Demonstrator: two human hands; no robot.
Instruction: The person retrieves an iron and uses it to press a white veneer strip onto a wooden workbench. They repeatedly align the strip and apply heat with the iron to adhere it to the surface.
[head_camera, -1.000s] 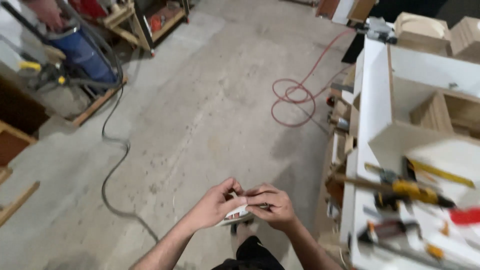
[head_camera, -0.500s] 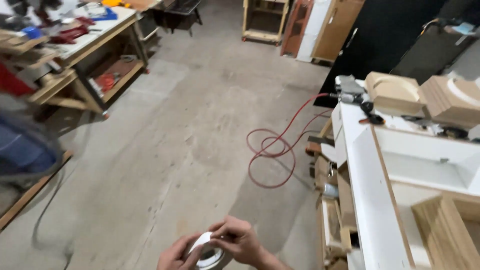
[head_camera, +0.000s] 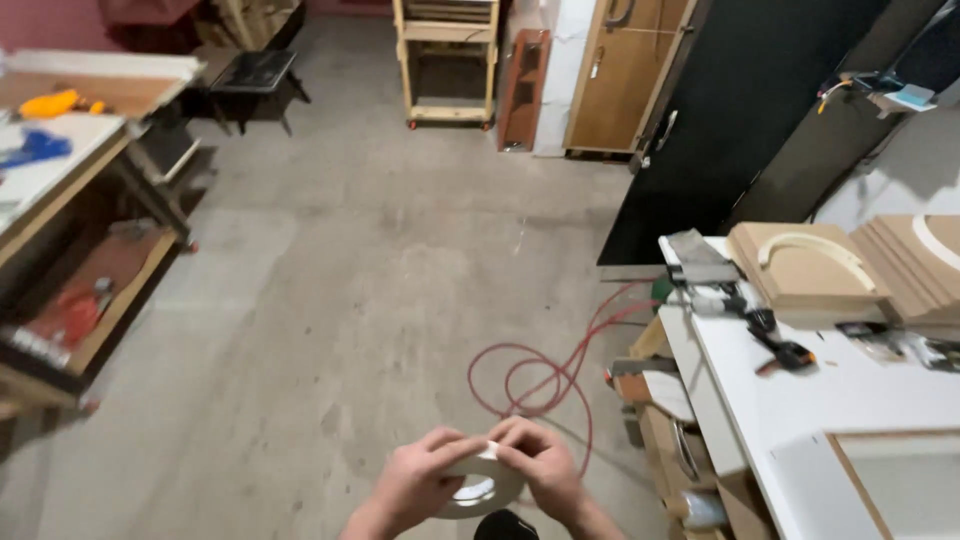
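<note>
We hold a roll of pale tape (head_camera: 482, 487) low in front of us over the concrete floor (head_camera: 330, 300), its open centre facing up. Our left hand (head_camera: 415, 482) wraps its near-left edge, fingers closed on it. Our right hand (head_camera: 540, 465) pinches the top rim, where a loose tape end seems to lie; the white bench (head_camera: 860, 400) stands off to our right.

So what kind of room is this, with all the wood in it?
It looks like a woodworking shop. Stacked brown board pieces lie on a long white worktable, a red hose coils on the grey concrete floor, and both hands hold a whitish roll of tape.
</note>
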